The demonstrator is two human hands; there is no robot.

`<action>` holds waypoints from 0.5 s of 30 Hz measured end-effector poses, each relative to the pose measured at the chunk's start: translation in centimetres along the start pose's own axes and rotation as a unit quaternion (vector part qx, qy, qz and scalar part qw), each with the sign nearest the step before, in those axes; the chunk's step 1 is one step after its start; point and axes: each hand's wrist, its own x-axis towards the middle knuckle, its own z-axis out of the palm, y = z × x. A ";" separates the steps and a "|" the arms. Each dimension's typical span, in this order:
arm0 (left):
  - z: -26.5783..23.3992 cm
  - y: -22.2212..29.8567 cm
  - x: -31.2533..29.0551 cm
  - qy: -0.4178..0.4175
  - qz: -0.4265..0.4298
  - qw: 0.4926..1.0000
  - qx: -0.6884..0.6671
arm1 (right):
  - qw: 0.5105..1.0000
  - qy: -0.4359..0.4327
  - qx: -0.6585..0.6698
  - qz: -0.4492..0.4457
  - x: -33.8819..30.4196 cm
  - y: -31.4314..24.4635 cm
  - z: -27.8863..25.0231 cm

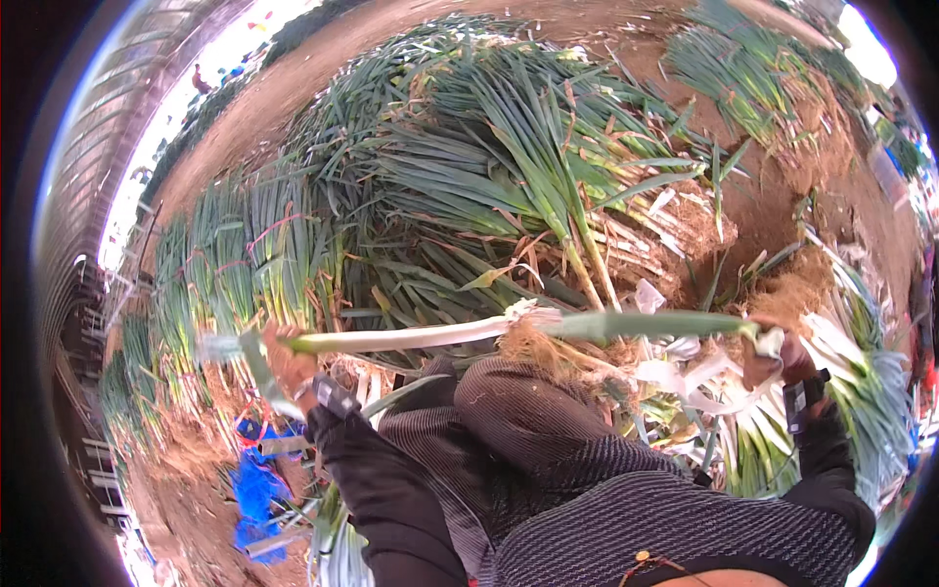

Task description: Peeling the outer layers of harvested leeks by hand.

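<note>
A long green onion [411,338] runs level across my lap, its white stem reaching from my left hand to shaggy roots in the middle. My left hand [289,362] is closed round its greener part, with leaves sticking out beyond the fist. From the root end a blurred green leaf [655,326] stretches to my right hand [773,357], which is closed on its far end. Whether leaf and stem are joined, I cannot make out. A pale strip [704,386] hangs below my right hand. Both wrists wear dark bands.
A large heap of green onions [460,166] lies ahead, roots toward the right. Tied bundles [235,245] stand at the left. Another pile [753,88] is far right. Peeled white-stemmed onions [841,362] lie beside my right arm. Blue plastic [256,499] rests on the soil at lower left.
</note>
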 end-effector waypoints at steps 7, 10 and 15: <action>0.5 0.8 -1.7 -0.163 0.030 0.983 -0.083 | 0.608 -0.064 -0.782 0.122 12.2 4.8 -2.5; 1.3 -0.2 -4.1 -0.231 0.008 0.965 -0.122 | 0.601 0.071 -0.791 -0.088 17.6 5.7 2.1; 2.6 -0.1 -7.2 -0.320 0.001 0.930 -0.183 | 0.659 0.013 -0.721 -0.215 24.3 7.0 11.2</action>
